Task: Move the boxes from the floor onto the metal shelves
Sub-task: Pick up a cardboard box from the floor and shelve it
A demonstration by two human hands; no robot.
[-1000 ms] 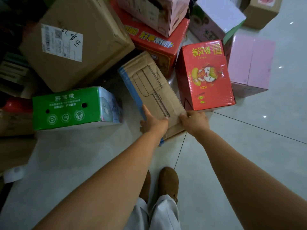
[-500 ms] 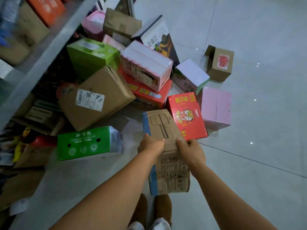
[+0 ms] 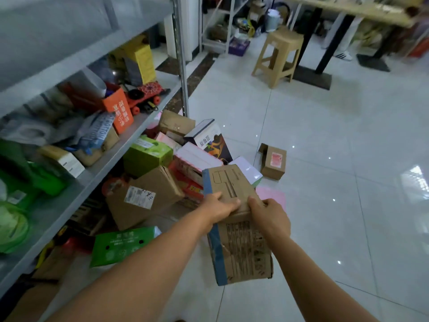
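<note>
A long brown cardboard box with a blue-taped edge (image 3: pixel 239 247) hangs in the air above the floor, gripped at its top edge by both hands. My left hand (image 3: pixel 220 206) holds its left side, my right hand (image 3: pixel 270 216) its right side. Behind it a heap of boxes lies on the floor: a large brown box with a white label (image 3: pixel 144 196), a green box (image 3: pixel 120 246), a lime-green box (image 3: pixel 147 155), a pink-white box (image 3: pixel 195 160). The grey metal shelves (image 3: pixel 92 175) stand on the left, crowded with goods.
A small brown box with a red sticker (image 3: pixel 272 162) sits alone on the white tiles to the right. A beige plastic stool (image 3: pixel 277 55) and a table's black leg (image 3: pixel 313 38) stand farther back. A shelf post (image 3: pixel 182 66) rises by the heap.
Both hands have lifted the brown box off the floor and drawn it toward me. My view has risen from the heap to take in the shelves and the room.
</note>
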